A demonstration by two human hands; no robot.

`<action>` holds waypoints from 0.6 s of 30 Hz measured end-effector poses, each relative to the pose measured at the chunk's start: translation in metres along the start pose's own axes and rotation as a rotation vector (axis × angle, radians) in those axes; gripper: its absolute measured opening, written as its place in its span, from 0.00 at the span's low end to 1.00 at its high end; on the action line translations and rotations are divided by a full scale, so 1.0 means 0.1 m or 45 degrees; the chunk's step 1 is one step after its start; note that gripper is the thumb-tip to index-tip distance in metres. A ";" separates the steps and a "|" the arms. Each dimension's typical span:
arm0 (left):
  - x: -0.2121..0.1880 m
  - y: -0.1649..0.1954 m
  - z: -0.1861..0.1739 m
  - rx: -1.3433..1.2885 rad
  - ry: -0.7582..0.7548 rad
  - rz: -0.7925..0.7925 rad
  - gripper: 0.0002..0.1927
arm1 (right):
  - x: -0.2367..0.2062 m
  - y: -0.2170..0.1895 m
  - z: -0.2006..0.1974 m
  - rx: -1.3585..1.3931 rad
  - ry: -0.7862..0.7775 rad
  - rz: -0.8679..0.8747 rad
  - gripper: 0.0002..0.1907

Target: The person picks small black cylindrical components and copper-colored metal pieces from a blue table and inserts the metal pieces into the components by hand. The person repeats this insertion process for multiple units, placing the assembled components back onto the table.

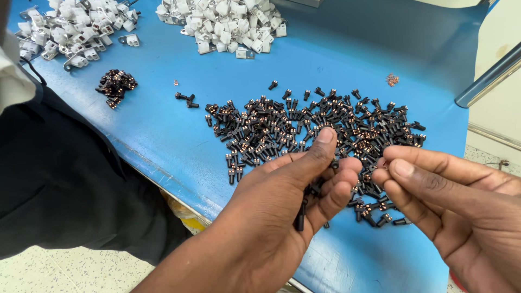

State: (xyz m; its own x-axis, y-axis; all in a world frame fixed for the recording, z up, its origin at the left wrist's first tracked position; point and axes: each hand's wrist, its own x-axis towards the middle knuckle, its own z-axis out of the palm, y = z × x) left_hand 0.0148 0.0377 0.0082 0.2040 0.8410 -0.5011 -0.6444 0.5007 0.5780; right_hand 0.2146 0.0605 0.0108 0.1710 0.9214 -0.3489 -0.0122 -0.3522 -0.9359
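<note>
At the far left a person in dark clothing (65, 179) stands against the edge of the blue tabletop (157, 135). Behind, two heaps of white clips (76, 27) (222, 24) lie at the back, with a small cluster of black parts (115, 86) just in front of the left heap. Across the middle spreads a wide pile of small black pins with copper bands (304, 127). Over its near edge the left hand (287, 195) has its grip clenched around a bunch of black pins (300, 217), thumb pressed on top. Just beside it, the right hand (445, 190) pinches a single small pin (381, 161) between thumb and forefinger, nearly touching the left fingertips. A metal rail (488, 78) crosses the right edge.
</note>
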 end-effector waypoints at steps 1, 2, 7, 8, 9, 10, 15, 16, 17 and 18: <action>-0.01 0.00 -0.01 -0.016 -0.017 -0.009 0.15 | -0.01 -0.01 0.00 -0.001 0.012 0.020 0.15; -0.02 0.00 -0.01 -0.026 -0.044 -0.007 0.13 | -0.03 -0.01 0.01 -0.002 0.037 0.060 0.15; -0.02 -0.01 -0.03 -0.061 -0.164 0.016 0.13 | -0.07 -0.12 0.09 -0.031 0.023 0.077 0.15; -0.02 -0.01 -0.03 -0.031 -0.141 0.004 0.13 | -0.07 -0.13 0.10 -0.033 0.043 0.093 0.15; -0.01 0.00 -0.02 0.000 -0.119 -0.005 0.14 | -0.07 -0.14 0.11 -0.034 0.062 0.106 0.15; -0.01 0.01 -0.02 0.029 -0.097 -0.013 0.14 | -0.06 -0.15 0.11 -0.037 0.079 0.119 0.14; -0.02 0.05 0.07 0.039 -0.087 -0.006 0.14 | 0.01 -0.12 0.06 -0.015 0.043 0.110 0.14; -0.03 0.05 0.09 0.066 -0.027 -0.020 0.16 | 0.03 -0.11 0.03 -0.011 0.049 0.112 0.14; -0.03 0.06 0.10 0.079 -0.005 -0.021 0.17 | 0.04 -0.10 0.01 -0.017 0.042 0.100 0.14; -0.03 0.06 0.10 0.093 0.017 -0.024 0.17 | 0.05 -0.09 -0.01 -0.022 0.036 0.088 0.14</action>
State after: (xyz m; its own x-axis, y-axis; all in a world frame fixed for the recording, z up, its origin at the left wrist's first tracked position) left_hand 0.0182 0.0403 0.0197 0.2055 0.8287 -0.5207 -0.5848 0.5306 0.6136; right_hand 0.2165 0.0686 0.0179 0.1981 0.8899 -0.4109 -0.0081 -0.4177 -0.9085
